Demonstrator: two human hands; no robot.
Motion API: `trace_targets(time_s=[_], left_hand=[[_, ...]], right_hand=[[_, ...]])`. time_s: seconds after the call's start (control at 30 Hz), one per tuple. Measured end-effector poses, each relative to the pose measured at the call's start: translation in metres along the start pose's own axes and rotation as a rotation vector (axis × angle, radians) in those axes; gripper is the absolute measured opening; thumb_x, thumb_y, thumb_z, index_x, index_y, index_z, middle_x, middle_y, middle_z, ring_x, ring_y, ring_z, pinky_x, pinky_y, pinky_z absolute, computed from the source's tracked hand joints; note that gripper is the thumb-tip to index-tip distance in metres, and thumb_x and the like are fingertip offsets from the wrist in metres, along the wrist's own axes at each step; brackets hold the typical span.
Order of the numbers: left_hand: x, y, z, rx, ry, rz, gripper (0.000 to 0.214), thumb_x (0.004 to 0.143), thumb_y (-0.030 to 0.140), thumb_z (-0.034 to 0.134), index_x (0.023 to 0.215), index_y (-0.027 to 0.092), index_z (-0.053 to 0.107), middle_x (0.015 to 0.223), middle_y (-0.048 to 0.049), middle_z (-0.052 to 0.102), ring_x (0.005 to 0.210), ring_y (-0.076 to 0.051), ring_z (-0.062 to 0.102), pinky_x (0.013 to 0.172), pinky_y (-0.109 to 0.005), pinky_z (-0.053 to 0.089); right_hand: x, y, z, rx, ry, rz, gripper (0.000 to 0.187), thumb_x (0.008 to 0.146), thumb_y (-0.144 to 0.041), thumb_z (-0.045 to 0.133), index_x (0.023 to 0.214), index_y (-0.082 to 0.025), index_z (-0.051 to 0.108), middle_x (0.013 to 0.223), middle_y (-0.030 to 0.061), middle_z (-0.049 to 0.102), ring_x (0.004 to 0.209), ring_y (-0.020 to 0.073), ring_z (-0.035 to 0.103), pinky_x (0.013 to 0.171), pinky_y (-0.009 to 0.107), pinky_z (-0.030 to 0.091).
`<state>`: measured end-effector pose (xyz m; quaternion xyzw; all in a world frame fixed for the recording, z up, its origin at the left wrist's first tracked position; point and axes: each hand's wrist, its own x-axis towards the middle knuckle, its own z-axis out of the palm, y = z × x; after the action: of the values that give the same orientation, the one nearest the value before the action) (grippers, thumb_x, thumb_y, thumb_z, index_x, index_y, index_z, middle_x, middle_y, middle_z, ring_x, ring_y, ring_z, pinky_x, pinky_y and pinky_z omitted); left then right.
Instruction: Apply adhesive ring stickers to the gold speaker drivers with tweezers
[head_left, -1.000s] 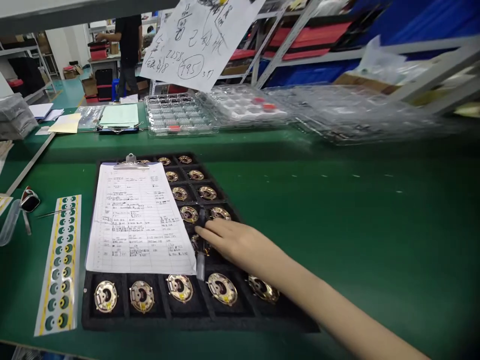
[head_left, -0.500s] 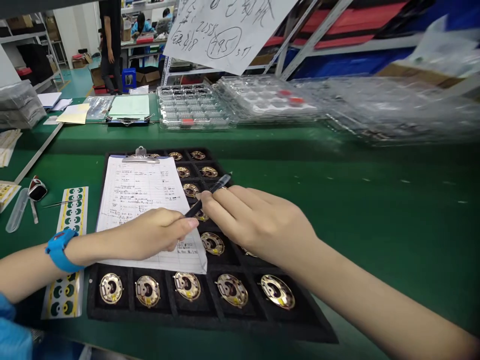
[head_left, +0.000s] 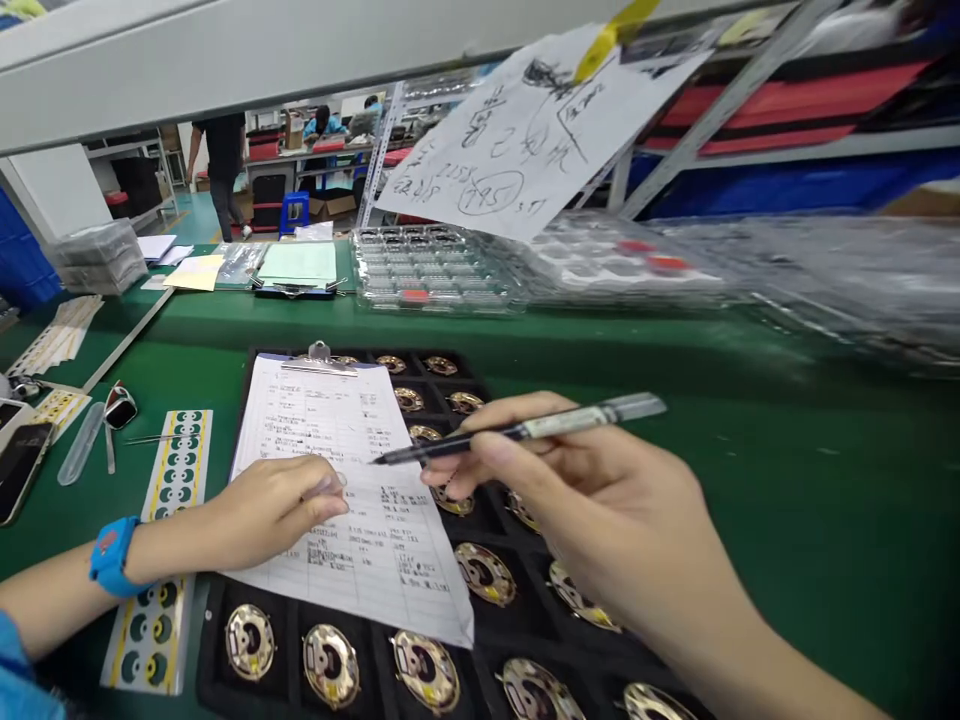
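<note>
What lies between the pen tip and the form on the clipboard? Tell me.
Nothing visible. The right hand holds the pen with its tip just above the paper form. The left hand rests flat on the sheet, left of and below the tip, not under it.

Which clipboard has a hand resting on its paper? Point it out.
The near clipboard, lying on the black tray of gold discs: the left hand presses on its printed sheet. The far clipboard with green paper lies untouched at the bench's back.
</note>
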<state>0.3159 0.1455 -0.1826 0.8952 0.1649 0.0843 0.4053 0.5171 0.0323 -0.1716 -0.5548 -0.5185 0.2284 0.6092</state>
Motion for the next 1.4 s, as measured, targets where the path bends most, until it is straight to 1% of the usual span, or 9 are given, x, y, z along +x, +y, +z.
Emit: trace_targets(time_s=[0.23, 0.4, 0.63, 0.8, 0.87, 0.97, 1.07, 1.2, 1.4], left_hand=[[0.005, 0.000, -0.002, 0.153, 0.059, 0.026, 0.028, 0.098, 0.032, 0.038, 0.073, 0.021, 0.040, 0.073, 0.0003, 0.049, 0.064, -0.014, 0.044, 0.060, -0.027, 0.034], [0.011, -0.004, 0.005, 0.271, 0.075, 0.089, 0.038, 0.101, 0.040, 0.026, 0.069, 0.021, 0.033, 0.064, 0.0018, 0.044, 0.056, -0.013, 0.041, 0.054, -0.026, 0.029], [0.031, -0.017, 0.005, 0.419, 0.072, 0.155, 0.042, 0.102, 0.043, 0.022, 0.074, 0.019, 0.044, 0.064, 0.0005, 0.053, 0.055, -0.014, 0.048, 0.053, -0.026, 0.033], [0.063, -0.031, -0.029, 0.551, -0.092, 0.096, 0.030, 0.100, 0.037, 0.038, 0.080, 0.018, 0.051, 0.078, -0.0011, 0.061, 0.072, -0.015, 0.058, 0.063, -0.024, 0.038], [0.080, -0.036, -0.045, 0.598, -0.105, 0.076, 0.028, 0.099, 0.036, 0.043, 0.081, 0.018, 0.053, 0.082, -0.0023, 0.063, 0.077, -0.017, 0.059, 0.066, -0.025, 0.039], [0.112, -0.049, -0.068, 0.636, -0.077, 0.027, 0.018, 0.095, 0.035, 0.052, 0.094, 0.018, 0.058, 0.099, -0.0053, 0.064, 0.095, -0.022, 0.059, 0.074, -0.028, 0.041], [0.144, -0.070, -0.083, 0.651, 0.019, -0.123, 0.026, 0.096, 0.031, 0.050, 0.117, 0.015, 0.054, 0.118, -0.0117, 0.058, 0.103, -0.024, 0.059, 0.079, -0.032, 0.045], [0.169, -0.098, -0.084, 0.612, -0.006, -0.310, 0.028, 0.096, 0.036, 0.051, 0.110, 0.013, 0.059, 0.103, -0.0070, 0.063, 0.086, -0.017, 0.063, 0.076, -0.034, 0.054], [0.173, -0.110, -0.069, 0.569, -0.042, -0.320, 0.029, 0.095, 0.040, 0.053, 0.102, 0.013, 0.062, 0.098, -0.0053, 0.065, 0.086, -0.016, 0.063, 0.078, -0.035, 0.054]], right_hand=[[0.008, 0.001, 0.014, 0.002, -0.082, 0.002, 0.030, 0.085, -0.049, 0.069, 0.080, -0.021, 0.061, 0.061, 0.0021, 0.066, 0.051, 0.0173, 0.066, 0.046, 0.024, 0.058], [0.011, 0.004, 0.020, 0.073, -0.184, 0.023, 0.034, 0.085, -0.050, 0.070, 0.075, -0.019, 0.060, 0.061, 0.0027, 0.066, 0.053, 0.0167, 0.067, 0.051, 0.022, 0.059], [0.007, 0.004, 0.017, 0.157, -0.194, 0.083, 0.035, 0.085, -0.046, 0.070, 0.069, -0.019, 0.053, 0.061, 0.0017, 0.063, 0.051, 0.0145, 0.064, 0.050, 0.021, 0.056], [0.028, 0.020, -0.008, -0.075, -0.296, 0.167, 0.028, 0.082, -0.044, 0.064, 0.087, -0.017, 0.065, 0.067, 0.0033, 0.066, 0.057, 0.0178, 0.065, 0.054, 0.026, 0.056], [0.042, 0.027, -0.013, -0.348, -0.385, 0.198, 0.028, 0.089, -0.039, 0.055, 0.099, -0.015, 0.065, 0.069, 0.0032, 0.066, 0.059, 0.0176, 0.065, 0.056, 0.026, 0.055], [0.066, 0.036, -0.006, -0.901, -0.532, 0.213, 0.022, 0.097, -0.023, 0.047, 0.106, -0.013, 0.065, 0.071, 0.0037, 0.065, 0.069, 0.0189, 0.065, 0.067, 0.029, 0.053], [0.087, 0.053, 0.011, -1.124, -0.503, 0.252, 0.019, 0.101, -0.021, 0.049, 0.097, -0.010, 0.065, 0.082, 0.0067, 0.065, 0.080, 0.0202, 0.065, 0.076, 0.035, 0.053], [0.100, 0.081, 0.033, -1.297, -0.440, 0.291, 0.023, 0.100, -0.033, 0.057, 0.111, -0.012, 0.060, 0.101, 0.0053, 0.063, 0.088, 0.0175, 0.064, 0.080, 0.036, 0.055], [0.087, 0.096, 0.048, -1.470, -0.409, 0.225, 0.028, 0.101, -0.028, 0.057, 0.123, -0.012, 0.055, 0.099, 0.0056, 0.062, 0.081, 0.0167, 0.064, 0.075, 0.034, 0.057]])
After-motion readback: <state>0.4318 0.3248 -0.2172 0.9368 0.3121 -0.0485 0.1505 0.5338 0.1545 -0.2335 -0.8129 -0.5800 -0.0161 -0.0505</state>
